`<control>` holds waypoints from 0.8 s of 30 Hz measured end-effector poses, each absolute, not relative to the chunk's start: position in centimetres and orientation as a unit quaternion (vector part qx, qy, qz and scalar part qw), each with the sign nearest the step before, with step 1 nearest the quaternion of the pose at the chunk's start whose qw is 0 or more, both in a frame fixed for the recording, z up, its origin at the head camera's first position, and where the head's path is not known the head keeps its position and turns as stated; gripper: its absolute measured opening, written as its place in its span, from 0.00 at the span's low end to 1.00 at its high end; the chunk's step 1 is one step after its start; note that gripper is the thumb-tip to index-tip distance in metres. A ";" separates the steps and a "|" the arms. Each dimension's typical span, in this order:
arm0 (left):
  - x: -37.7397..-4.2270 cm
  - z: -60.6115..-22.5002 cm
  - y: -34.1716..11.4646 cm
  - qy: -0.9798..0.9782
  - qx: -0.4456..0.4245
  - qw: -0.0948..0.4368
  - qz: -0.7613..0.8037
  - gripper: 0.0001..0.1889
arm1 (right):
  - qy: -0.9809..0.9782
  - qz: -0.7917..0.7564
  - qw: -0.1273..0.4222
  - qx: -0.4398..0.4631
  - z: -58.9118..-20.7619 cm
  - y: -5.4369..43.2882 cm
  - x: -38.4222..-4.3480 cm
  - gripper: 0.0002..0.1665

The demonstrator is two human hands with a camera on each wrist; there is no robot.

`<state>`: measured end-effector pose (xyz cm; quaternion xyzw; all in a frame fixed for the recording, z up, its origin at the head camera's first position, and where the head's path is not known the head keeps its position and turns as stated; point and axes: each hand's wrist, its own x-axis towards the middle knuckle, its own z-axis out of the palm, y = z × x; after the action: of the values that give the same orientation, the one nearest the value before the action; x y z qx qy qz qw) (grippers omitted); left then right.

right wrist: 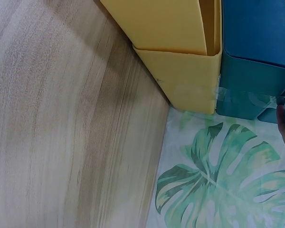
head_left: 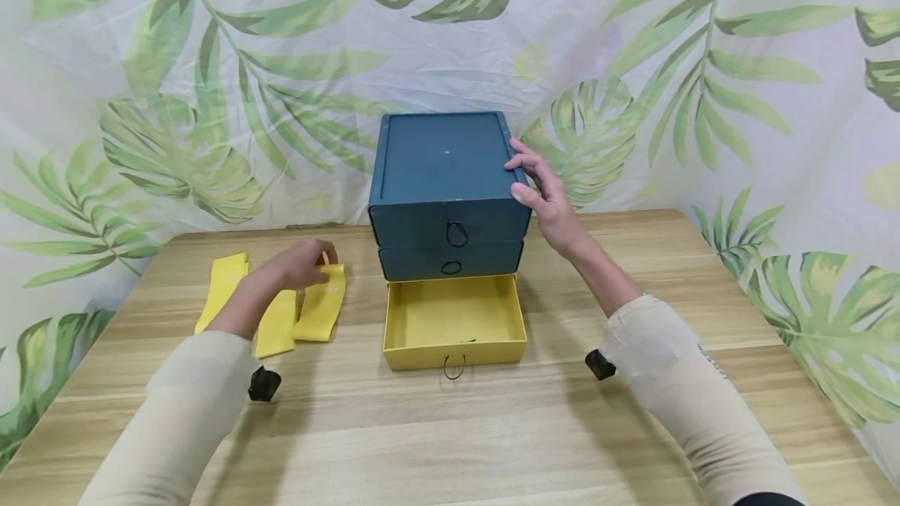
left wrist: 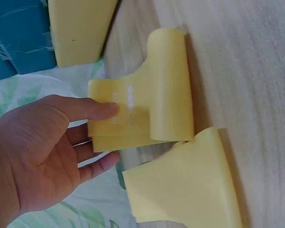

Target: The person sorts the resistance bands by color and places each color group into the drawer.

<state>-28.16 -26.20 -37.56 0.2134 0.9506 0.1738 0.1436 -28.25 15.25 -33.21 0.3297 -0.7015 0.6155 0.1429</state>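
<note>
My left hand [head_left: 301, 264] pinches the end of a yellow resistance band [head_left: 321, 315] between thumb and fingers. In the left wrist view that band [left wrist: 172, 90] is folded over in a rounded loop, with pale printing near my thumb. A second yellow band [head_left: 277, 328] lies close beside it, and a third band [head_left: 223, 286] is further left, partly behind my forearm. My right hand [head_left: 551, 205] rests on the right edge of a blue drawer box [head_left: 446, 162], its thumb near the front corner. Beneath the blue drawers, a yellow drawer [head_left: 455, 354] is pulled out.
The wooden table [head_left: 422, 436] runs back to a leaf-patterned cloth [head_left: 316, 45]. Black loop pulls hang on the drawer fronts, one on the upper blue drawer [head_left: 415, 225]. A small dark mark shows inside the yellow drawer near its front.
</note>
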 end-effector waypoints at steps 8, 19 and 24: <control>-26.5 -34.6 -25.7 0.938 0.234 0.095 0.237 0.16 | -0.701 0.616 0.143 0.331 -33.4 15.3 -28.4 0.26; -23.2 -30.7 -24.5 0.922 0.197 0.115 0.314 0.15 | -0.700 0.617 0.143 0.330 -33.3 15.3 -28.2 0.27; -21.6 -29.4 -23.8 0.913 0.212 0.109 0.331 0.06 | -0.697 0.618 0.145 0.333 -33.2 15.3 -28.2 0.28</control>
<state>-21.55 -23.83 -29.35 0.2116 0.9133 0.3305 0.1093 -28.24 15.27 -33.25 0.3327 -0.6973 0.6181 0.1450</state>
